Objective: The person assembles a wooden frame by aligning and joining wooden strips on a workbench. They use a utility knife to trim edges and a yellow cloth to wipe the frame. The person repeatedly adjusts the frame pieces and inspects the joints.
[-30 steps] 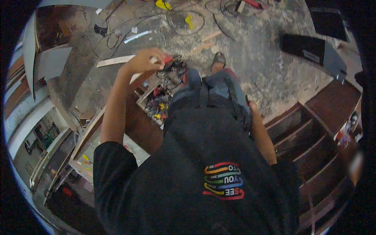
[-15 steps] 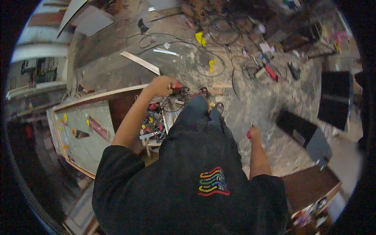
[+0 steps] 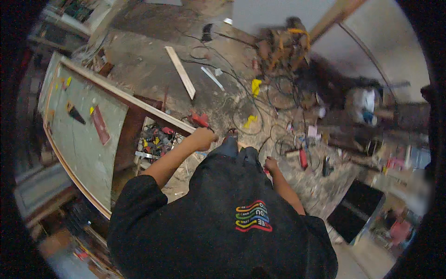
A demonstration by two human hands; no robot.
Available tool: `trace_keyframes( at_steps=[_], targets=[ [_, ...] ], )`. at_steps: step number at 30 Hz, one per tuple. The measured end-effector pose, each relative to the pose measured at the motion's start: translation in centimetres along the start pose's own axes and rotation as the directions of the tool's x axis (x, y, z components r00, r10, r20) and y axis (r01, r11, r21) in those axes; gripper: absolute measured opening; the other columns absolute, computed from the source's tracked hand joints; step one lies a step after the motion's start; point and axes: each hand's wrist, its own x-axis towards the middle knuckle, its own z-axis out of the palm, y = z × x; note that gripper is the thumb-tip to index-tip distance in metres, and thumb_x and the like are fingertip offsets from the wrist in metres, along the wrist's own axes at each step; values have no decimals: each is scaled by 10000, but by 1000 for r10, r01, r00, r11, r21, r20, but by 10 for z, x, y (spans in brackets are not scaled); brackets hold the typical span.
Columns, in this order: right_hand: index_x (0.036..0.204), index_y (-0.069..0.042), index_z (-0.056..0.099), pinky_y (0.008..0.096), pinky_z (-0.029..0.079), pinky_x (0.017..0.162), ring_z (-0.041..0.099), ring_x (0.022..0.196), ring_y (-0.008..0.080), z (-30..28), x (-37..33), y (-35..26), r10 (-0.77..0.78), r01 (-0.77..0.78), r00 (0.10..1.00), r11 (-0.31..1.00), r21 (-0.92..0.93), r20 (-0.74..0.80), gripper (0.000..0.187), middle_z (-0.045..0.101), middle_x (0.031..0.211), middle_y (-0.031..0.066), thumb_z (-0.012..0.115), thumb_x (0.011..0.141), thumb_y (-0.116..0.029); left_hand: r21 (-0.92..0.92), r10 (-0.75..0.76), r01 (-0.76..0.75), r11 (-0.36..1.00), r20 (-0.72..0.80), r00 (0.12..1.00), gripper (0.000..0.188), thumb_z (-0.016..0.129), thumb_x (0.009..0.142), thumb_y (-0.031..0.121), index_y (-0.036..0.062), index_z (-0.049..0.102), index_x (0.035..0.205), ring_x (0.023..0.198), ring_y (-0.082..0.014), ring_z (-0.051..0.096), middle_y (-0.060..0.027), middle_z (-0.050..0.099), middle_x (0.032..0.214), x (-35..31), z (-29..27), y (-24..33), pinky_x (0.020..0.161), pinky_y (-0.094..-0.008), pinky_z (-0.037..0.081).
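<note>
My left hand [image 3: 204,138] is closed round a red-and-black tool [image 3: 200,119], its red body showing beyond my fingers, beside the corner of a wood-edged bench [image 3: 118,111]. The tool's exact kind is hard to make out. Lower and to the right, my right hand [image 3: 271,164] is wrapped round a red-handled screwdriver [image 3: 266,170]; its thin shaft showed earlier but cannot be made out now. On the bench top lie a handsaw [image 3: 74,113] and a dark red flat piece [image 3: 100,125].
Under the bench corner sits a jumble of tools and parts [image 3: 158,141]. A wooden strip [image 3: 180,72], black cables [image 3: 234,69], yellow scraps [image 3: 256,87] and a red cylinder [image 3: 303,159] lie on the dusty floor. At right stands a black panel [image 3: 357,209].
The view has swung to the right, with the bench and floor things shifting across it. Both hands have come closer to my body's middle, each keeping its tool.
</note>
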Motion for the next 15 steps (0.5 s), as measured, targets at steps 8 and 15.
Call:
trace_keyframes(
  at_steps=[8,15],
  targets=[
    [864,-115,568,360,412,377,504,415,210,-53,59,-192,-60,26,962,991,129,267,265,561,596,72,467,1011,-312,-18,-23,25,1000,116,993,243,659,771,163,99,677,1005,853,-402,711,-174,721,884,26,12,9,698,-523,550],
    [832,-139,537,378,417,441,512,489,216,-133,137,-282,112,-124,967,992,36,230,284,569,651,63,477,1013,-350,-607,-540,368,704,-122,833,382,603,834,123,79,642,1211,1045,-401,670,-169,706,1118,71,-39,-3,868,-513,516]
  ],
)
